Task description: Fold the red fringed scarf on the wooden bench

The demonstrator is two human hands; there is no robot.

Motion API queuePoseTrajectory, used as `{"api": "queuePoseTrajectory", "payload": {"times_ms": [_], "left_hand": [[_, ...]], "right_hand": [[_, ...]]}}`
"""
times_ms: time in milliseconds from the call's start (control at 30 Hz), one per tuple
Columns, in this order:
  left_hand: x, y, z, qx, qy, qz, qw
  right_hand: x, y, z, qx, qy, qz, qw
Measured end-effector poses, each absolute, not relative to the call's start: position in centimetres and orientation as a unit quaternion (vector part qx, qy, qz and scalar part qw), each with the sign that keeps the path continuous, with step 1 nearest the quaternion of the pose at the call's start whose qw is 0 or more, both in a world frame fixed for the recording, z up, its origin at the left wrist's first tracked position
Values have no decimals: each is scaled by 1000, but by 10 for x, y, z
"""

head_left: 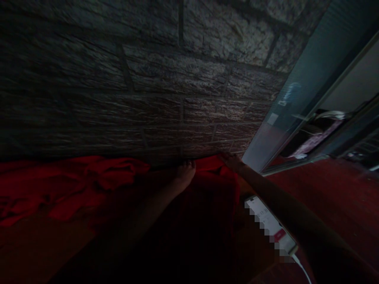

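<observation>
A red cloth [211,162] lies spread along the foot of the wall, its near part lost in deep shadow. My left hand [186,173] is at the cloth's far edge, its fingers curled over and closed on the fabric. Farther right, my right hand [232,161] rests at the cloth's far right corner with its fingers stretched out. To the left, more red fabric [109,172] lies bunched in loose folds against the wall. The dim light hides the fingertips of both hands.
A stone-block wall [183,83] rises just beyond my hands. Beneath my right forearm lies a lit phone [268,223] with a white cable [302,266] plugged in. On the right are a glass panel [284,102], a dark bag [314,132] and a red floor [325,193].
</observation>
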State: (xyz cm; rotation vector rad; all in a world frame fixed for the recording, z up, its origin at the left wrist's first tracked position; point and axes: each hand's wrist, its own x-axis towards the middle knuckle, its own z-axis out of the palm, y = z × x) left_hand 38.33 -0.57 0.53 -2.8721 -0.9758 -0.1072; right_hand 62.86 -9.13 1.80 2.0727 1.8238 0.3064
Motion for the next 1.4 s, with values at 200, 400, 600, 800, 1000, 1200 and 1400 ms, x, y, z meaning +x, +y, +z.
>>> {"api": "queuePoseTrajectory", "payload": {"times_ms": [200, 400, 600, 800, 1000, 1200, 1400], "left_hand": [[382, -2, 3, -942, -329, -32, 58], [387, -1, -1, -933, -352, -43, 59], [390, -4, -6, -930, -360, -53, 53], [386, -7, -6, -938, -342, -26, 51], [383, 1, -6, -945, -325, 9, -32], [377, 10, -5, -945, -301, 78, -97], [390, 15, 6, -956, -278, 26, -92]], "right_hand": [[630, -93, 13, 772, 602, 122, 162], [638, -104, -2, 858, 496, 85, 103], [640, -126, -2, 854, 510, 71, 72], [640, -138, -1, 859, 502, 51, 84], [634, -143, 0, 864, 501, 20, 43], [650, -143, -1, 859, 511, -1, 14], [666, -125, 9, 850, 526, -7, -11]]}}
